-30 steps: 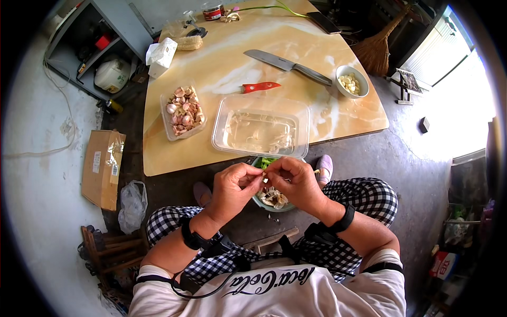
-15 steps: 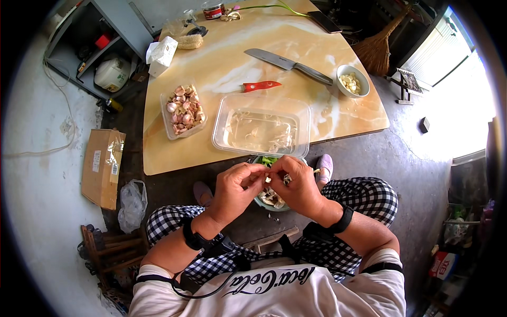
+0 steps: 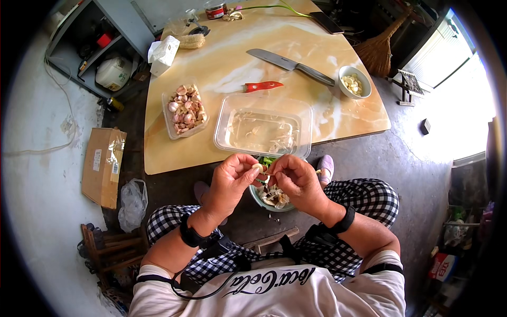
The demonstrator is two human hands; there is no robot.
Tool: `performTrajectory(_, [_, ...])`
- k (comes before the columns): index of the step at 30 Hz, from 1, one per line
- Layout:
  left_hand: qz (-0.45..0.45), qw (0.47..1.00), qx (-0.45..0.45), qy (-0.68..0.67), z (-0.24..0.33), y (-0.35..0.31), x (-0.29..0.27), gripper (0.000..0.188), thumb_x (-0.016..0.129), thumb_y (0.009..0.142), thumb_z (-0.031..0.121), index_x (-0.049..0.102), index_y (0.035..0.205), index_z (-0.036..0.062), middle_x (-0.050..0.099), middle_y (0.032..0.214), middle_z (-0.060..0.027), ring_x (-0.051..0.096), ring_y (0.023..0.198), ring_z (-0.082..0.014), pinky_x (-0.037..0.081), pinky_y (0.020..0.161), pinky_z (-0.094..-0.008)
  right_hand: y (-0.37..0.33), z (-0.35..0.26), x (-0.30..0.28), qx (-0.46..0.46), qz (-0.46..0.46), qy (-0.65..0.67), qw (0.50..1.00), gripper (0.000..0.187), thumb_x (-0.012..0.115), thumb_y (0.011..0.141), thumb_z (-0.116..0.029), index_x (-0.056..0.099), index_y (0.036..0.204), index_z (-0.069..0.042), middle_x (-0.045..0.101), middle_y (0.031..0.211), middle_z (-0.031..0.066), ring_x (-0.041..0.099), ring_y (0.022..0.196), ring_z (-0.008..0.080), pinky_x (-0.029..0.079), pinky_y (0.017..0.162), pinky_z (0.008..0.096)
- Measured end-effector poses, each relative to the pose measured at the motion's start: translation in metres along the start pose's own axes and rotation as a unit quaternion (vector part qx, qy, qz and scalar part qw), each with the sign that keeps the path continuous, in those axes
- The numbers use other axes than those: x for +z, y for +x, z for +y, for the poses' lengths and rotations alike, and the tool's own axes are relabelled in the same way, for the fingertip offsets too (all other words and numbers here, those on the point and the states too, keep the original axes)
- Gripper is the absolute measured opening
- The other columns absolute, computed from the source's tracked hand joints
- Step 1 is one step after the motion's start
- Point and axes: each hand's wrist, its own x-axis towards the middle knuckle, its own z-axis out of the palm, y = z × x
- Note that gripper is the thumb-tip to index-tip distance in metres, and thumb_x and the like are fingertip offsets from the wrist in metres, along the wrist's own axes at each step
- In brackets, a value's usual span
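Between the thumb and fingers of my left hand (image 3: 236, 177) is a pale garlic clove (image 3: 258, 167). My right hand (image 3: 301, 182) pinches a thin strip of brownish garlic skin (image 3: 269, 174) close beside the clove. Both hands hover over a bowl of scraps (image 3: 274, 203) holding garlic skins and some green leaves, partly hidden by my fingers. On the table's near edge stands a clear plastic box (image 3: 253, 138) with loose skins inside. To its left, a tub (image 3: 168, 127) is heaped with unpeeled garlic cloves (image 3: 186, 108). A white bowl (image 3: 346, 94) at the right contains peeled cloves (image 3: 352, 83).
A large knife (image 3: 296, 66) and a small red-handled knife (image 3: 264, 86) lie on the marbled table (image 3: 222, 58). Tissues (image 3: 163, 55), a loofah (image 3: 191, 41) and a phone (image 3: 326, 22) sit farther back. A carton (image 3: 103, 166) and a plastic bag (image 3: 133, 206) are at the left.
My hands have drawn slightly apart and my left hand has turned, bringing the pale clove into view. A strip of skin now shows at my right fingertips.
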Motion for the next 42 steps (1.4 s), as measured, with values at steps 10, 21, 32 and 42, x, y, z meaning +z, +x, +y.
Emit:
performTrajectory(10, [0.02, 1.0, -0.005, -0.01, -0.003, 0.0, -0.003, 0.016, 0.058, 0.083, 0.01, 0.054, 0.097, 0.0025, 0.063, 0.093, -0.008, 0.057, 0.079, -0.0081, 0.042, 0.064, -0.0197, 0.001, -0.002, -0.004, 0.079, -0.034, 0.076, 0.993, 0.004, 0.045, 0.084, 0.002, 0.047, 0.086, -0.001, 0.053, 0.081, 0.0029, 0.051, 0.065, 0.0062, 0.044, 0.058, 0.0198])
performTrajectory(21, [-0.031, 0.999, 0.014, -0.008, -0.004, 0.0, 0.003, 0.012, 0.053, 0.084, 0.0, 0.056, 0.096, 0.0013, 0.06, 0.104, -0.0103, 0.057, 0.092, -0.0109, 0.044, 0.084, -0.0238, 0.0, -0.002, 0.004, 0.097, 0.038, -0.064, 0.993, 0.008, 0.058, 0.082, -0.003, 0.054, 0.085, 0.004, 0.055, 0.073, 0.0026, 0.054, 0.063, 0.0058, 0.044, 0.054, 0.0186])
performTrajectory(32, [-0.003, 0.97, 0.084, 0.227, -0.004, -0.001, -0.003, 0.008, 0.062, 0.076, -0.004, 0.058, 0.083, -0.0014, 0.058, 0.083, -0.0024, 0.056, 0.073, -0.0062, 0.047, 0.067, -0.0191, 0.002, -0.008, 0.001, -0.079, 0.005, -0.292, 0.953, 0.005, 0.056, 0.074, 0.001, 0.053, 0.078, 0.0, 0.053, 0.073, 0.0137, 0.054, 0.063, 0.029, 0.044, 0.055, 0.032])
performTrajectory(42, [-0.067, 0.994, -0.003, 0.081, -0.001, -0.001, -0.003, 0.009, 0.063, 0.077, -0.001, 0.058, 0.085, -0.001, 0.06, 0.084, -0.005, 0.057, 0.074, -0.0074, 0.047, 0.068, -0.0195, 0.0, -0.001, -0.007, 0.04, -0.047, -0.151, 0.987, 0.003, 0.052, 0.078, -0.002, 0.05, 0.077, 0.0, 0.049, 0.062, 0.0038, 0.05, 0.056, 0.013, 0.04, 0.051, 0.0256])
